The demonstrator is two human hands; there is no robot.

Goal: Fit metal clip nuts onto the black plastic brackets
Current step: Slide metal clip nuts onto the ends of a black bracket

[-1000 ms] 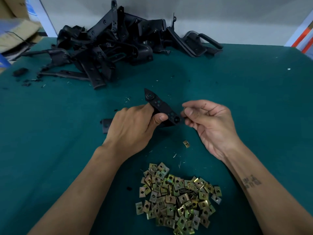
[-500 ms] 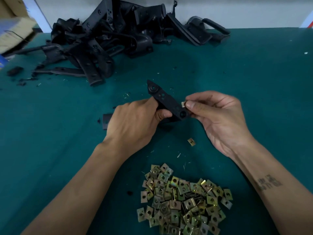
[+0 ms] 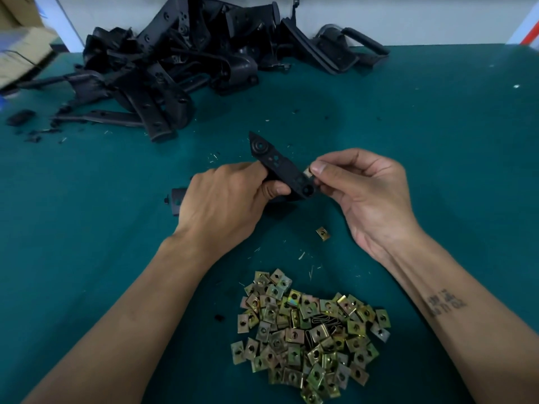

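Observation:
My left hand (image 3: 224, 202) grips a black plastic bracket (image 3: 277, 163) above the green table, its pointed end aimed up and left. My right hand (image 3: 364, 193) pinches a small metal clip nut (image 3: 307, 172) between thumb and forefinger, right against the bracket's lower right end. Whether the nut sits on the bracket's edge I cannot tell. A pile of several brass-coloured clip nuts (image 3: 309, 333) lies on the table close to me. One loose clip nut (image 3: 322, 233) lies between the pile and my hands.
A heap of black plastic brackets (image 3: 186, 62) fills the far left of the green table (image 3: 437, 141). A small black part (image 3: 177, 201) lies just left of my left hand. Cardboard boxes (image 3: 20, 51) stand at the far left edge. Plastic shavings dot the cloth.
My right hand has moved in to the bracket's lower end and now holds a clip nut against it. The view has tilted downward a little.

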